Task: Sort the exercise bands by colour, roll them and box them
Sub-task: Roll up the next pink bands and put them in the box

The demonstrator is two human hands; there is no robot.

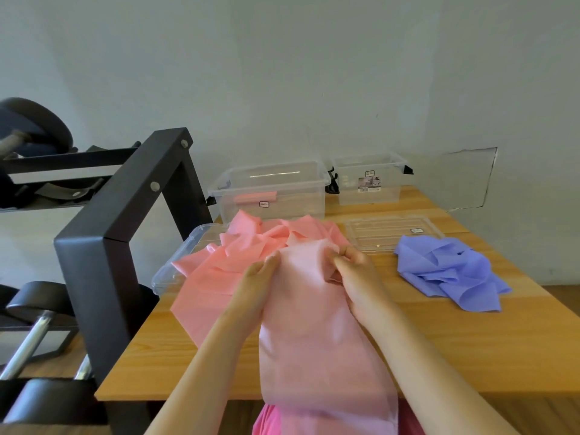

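Sorting under way: a person's left hand [260,287] and right hand [361,284] each pinch the far end of a pale pink band [314,346], fingers curled over its top edge, apparently to start a roll. From the hands the band runs back toward 6 o'clock, over the edge of the table [470,346] and down out of view.

Just beyond the fingertips, at 12 o'clock, lies the crumpled pink pile [251,243], partly covering a lid [175,265] at 10 o'clock. At 3 o'clock, well apart, sits the purple pile [448,271], its far edge on a second lid [389,230]. Farther off at 12 o'clock a clear box [219,186] holds what looks like one pink roll [255,197]. Another box [370,183] stands beside it at 1 o'clock, and a rack [125,221] rises at 9 o'clock.

The first turn likely decides the roll. It should be tight and square, with both side edges level and the thin sheet smoothed flat under light tension, or the roll may cone. Keeping the end clear of the pink pile should stop loose bands from being caught in.
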